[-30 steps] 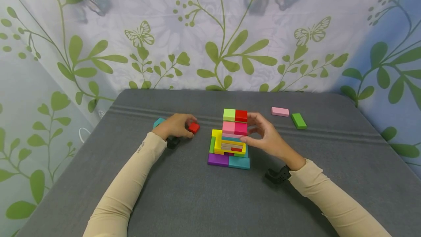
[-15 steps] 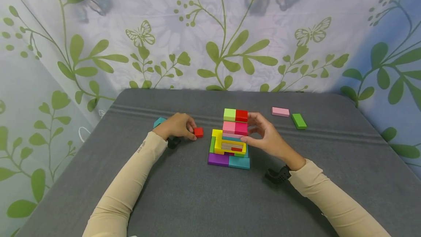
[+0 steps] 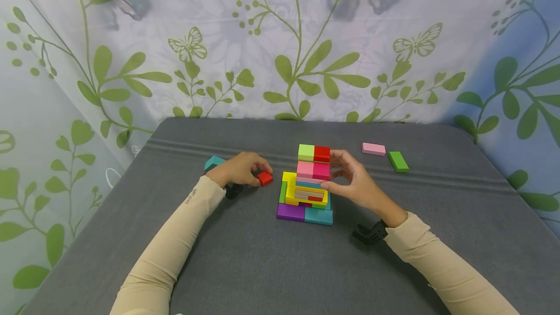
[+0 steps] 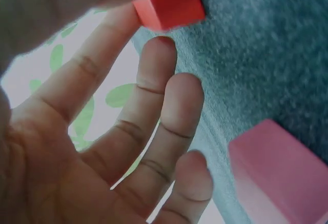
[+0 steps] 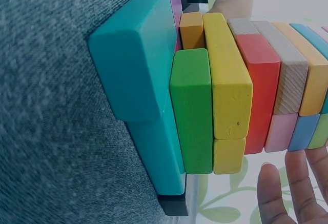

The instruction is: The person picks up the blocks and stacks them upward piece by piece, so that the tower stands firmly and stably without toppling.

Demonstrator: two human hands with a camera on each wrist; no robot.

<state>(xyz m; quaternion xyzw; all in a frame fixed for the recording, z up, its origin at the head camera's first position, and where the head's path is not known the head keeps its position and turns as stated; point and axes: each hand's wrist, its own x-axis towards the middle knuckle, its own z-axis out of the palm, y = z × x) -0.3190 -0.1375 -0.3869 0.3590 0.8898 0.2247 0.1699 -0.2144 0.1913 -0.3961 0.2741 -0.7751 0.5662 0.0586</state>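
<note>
My left hand (image 3: 242, 168) is low over the table and pinches a small red block (image 3: 265, 178) between thumb and index finger. In the left wrist view the red block (image 4: 177, 6) is partly covered by the thumb; the other fingers are spread below it. My right hand (image 3: 353, 179) holds the right side of a block tower (image 3: 312, 170), thumb at the front, fingers behind. The right wrist view shows the fingertips (image 5: 300, 175) against the tower's blue and green blocks. The tower's top layer is lime and red, over pink, yellow and wooden layers on a purple and teal base.
A pink block (image 3: 373, 148) and a green block (image 3: 398, 161) lie at the back right. Behind the left hand is a teal block (image 3: 213, 162). A pink block (image 4: 279, 172) shows by the little finger in the left wrist view. A patterned curtain (image 3: 280, 38) hangs behind the table.
The left hand has moved slightly right with the red block, which has come nearer the tower and turned a little. The right hand and tower have stayed in place.
</note>
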